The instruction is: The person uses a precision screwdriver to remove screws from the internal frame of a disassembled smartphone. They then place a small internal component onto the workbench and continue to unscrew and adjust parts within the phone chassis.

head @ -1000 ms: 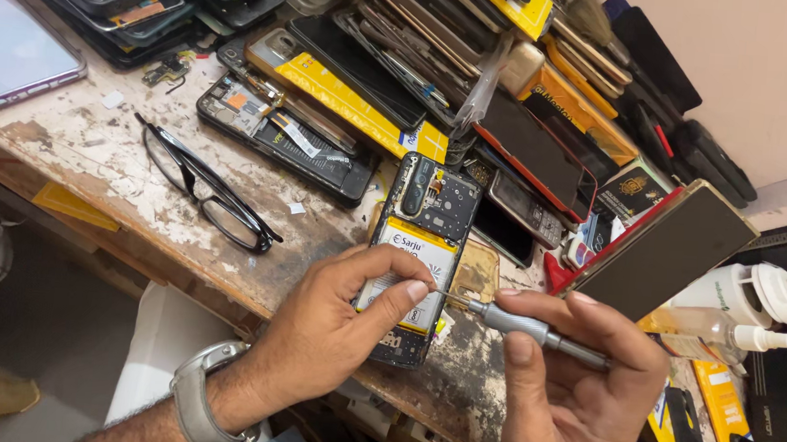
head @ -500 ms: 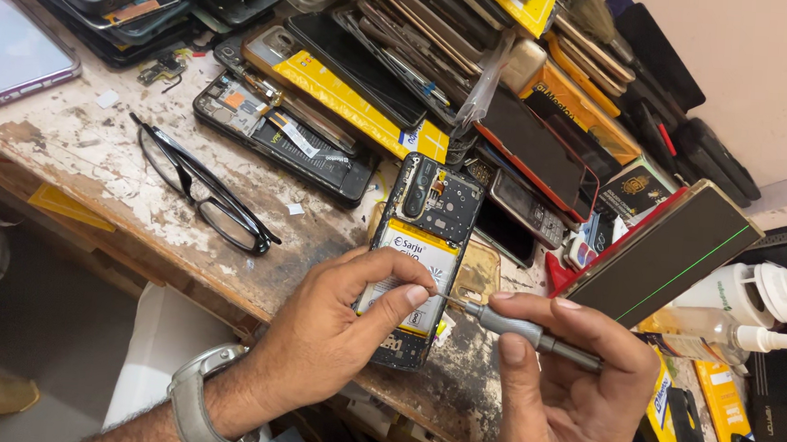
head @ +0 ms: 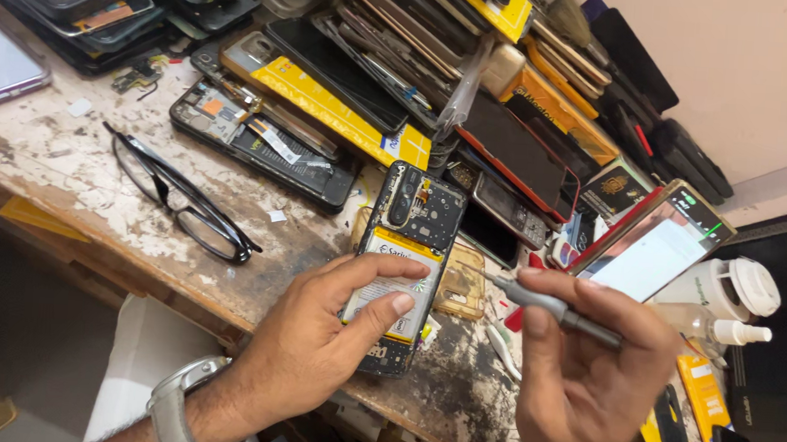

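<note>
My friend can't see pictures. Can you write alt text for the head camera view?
A left hand holds an opened phone with its back cover off on a worn workbench, while the right hand holds a grey screwdriver beside it. Black glasses and stacked phones lie around.

Opened phone's lower half under left hand; screwdriver tip too small.
</note>
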### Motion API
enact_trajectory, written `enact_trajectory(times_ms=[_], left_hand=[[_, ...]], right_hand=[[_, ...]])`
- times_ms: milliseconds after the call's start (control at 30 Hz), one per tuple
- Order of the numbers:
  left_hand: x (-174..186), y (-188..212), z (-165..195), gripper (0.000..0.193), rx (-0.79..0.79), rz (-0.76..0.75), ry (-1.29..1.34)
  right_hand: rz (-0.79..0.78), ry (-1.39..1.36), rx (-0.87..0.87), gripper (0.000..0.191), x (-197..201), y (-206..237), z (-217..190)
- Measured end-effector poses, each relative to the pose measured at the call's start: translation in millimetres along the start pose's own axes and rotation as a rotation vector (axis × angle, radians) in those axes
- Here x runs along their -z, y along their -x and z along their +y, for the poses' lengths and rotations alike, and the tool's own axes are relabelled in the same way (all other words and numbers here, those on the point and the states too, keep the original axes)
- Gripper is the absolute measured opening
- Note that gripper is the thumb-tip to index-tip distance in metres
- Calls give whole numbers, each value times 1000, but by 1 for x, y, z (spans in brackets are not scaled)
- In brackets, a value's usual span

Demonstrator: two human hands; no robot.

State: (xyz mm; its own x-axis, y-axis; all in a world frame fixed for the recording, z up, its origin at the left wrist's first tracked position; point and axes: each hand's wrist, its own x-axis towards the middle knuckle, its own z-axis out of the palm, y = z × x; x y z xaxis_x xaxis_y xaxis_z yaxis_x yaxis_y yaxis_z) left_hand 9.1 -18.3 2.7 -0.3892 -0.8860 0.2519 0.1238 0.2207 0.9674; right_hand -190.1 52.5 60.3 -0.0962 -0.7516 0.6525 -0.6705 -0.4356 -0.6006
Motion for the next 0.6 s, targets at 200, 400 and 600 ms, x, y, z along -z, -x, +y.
enact_trajectory(times_ms=[200,400,600], left_hand=[[-1,1,3,31,11,-7,-27],[0,1,4,31,64,-17,-59],[0,1,2,31,3,-18,-78]], right_hand=[[-87,-19,-8,40,-4,-2,12],[-114,36,-18,39,-7,-7,10],[-222,379,141,24,-1,-27,-1]])
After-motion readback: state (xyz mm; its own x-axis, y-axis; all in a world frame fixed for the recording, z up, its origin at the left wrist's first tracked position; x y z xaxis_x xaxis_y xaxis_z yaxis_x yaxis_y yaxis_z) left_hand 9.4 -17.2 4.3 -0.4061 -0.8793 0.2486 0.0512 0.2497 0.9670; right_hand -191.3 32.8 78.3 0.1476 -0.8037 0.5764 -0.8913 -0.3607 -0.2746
